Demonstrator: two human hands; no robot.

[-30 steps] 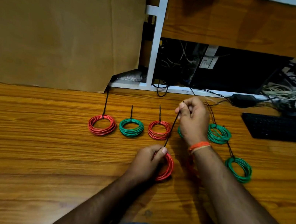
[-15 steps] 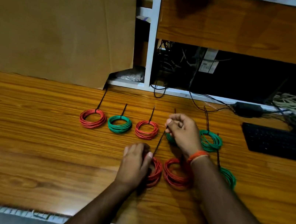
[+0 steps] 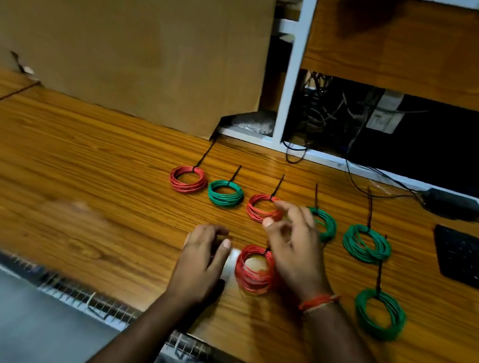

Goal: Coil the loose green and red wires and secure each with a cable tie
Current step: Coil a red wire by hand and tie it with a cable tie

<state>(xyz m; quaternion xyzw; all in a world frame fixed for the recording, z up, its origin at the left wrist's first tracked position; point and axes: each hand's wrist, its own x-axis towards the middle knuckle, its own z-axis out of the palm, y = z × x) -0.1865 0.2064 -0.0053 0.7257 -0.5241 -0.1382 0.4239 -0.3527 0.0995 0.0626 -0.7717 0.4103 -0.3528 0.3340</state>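
1. Red thin-wire coil (image 3: 254, 270) lies on the wooden desk (image 3: 76, 174), between both hands, near the front edge.
2. Left hand (image 3: 201, 264) rests beside it, fingers loosely curled, holding nothing.
3. Right hand (image 3: 295, 246) hovers over it, blurred; grip state unclear.
4. Likely light and springy; best pinched across the bundle beside the black cable tie (image 3: 266, 251).

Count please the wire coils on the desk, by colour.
Red coils: 3
Green coils: 4
Total: 7
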